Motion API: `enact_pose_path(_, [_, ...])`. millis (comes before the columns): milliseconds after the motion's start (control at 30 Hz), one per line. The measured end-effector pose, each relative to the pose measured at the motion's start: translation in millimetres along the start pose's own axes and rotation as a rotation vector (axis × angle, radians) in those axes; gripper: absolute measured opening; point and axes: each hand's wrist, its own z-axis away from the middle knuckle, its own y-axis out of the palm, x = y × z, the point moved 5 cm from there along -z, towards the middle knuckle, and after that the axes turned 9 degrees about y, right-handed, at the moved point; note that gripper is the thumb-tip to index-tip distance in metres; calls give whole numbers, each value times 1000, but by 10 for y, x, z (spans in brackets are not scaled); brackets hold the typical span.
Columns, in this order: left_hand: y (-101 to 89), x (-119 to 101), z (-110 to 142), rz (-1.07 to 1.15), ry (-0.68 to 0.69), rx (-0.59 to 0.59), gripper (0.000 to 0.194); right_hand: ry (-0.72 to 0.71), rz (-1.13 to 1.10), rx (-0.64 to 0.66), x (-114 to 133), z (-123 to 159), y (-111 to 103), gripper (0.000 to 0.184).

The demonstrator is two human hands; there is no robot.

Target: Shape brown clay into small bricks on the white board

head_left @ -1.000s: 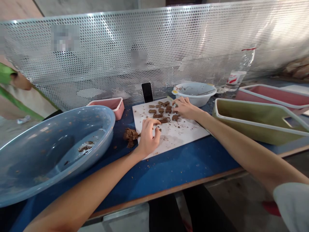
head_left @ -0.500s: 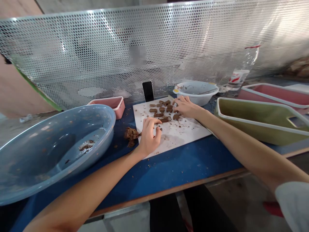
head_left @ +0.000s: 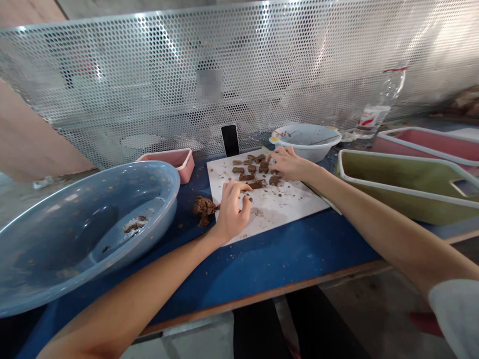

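My left hand (head_left: 233, 209) rests over the left side of a white board (head_left: 288, 212), thumb and index finger curved apart with nothing visible between them. Close by its fingertips lies a brown clay piece (head_left: 256, 185). My right hand (head_left: 289, 162) reaches over the board's far right part, fingers bent and apart, beside several small brown clay blocks (head_left: 263, 167). Another short block (head_left: 274, 180) lies just below its fingers. Crumbs are scattered around the blocks. A rough clay lump (head_left: 203, 207) sits left of my left hand, at the board's edge.
A large blue basin (head_left: 164, 219) stands at left, with a small pink container (head_left: 185, 164) behind it. A phone (head_left: 230, 140) leans against the perforated metal screen (head_left: 149, 99). A white bowl (head_left: 314, 149), bottle (head_left: 374, 114), green bin (head_left: 389, 199) and pink bin (head_left: 419, 142) are at right.
Both hands keep nearly the same pose over the board, and the clay pieces lie as before. The whole view has shifted slightly.
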Motion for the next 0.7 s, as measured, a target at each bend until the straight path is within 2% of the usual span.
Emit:
enact_pose_path(233, [1,3,5,-1,8,-5,21,1,-46,41,-72,-4,-37,31])
enact_pose_path(367, [1,6,5,4,-5,1,22,1,-128,58,-122,9,-45,26])
enact_pose_path(500, [-2,1,-1,12,-8,1,22,16,-128,15,-164,34,-75,22])
enact_pose_path(700, [2,1,-3,12,-1,2,20,31,-54,-62,-159,57,-83,28])
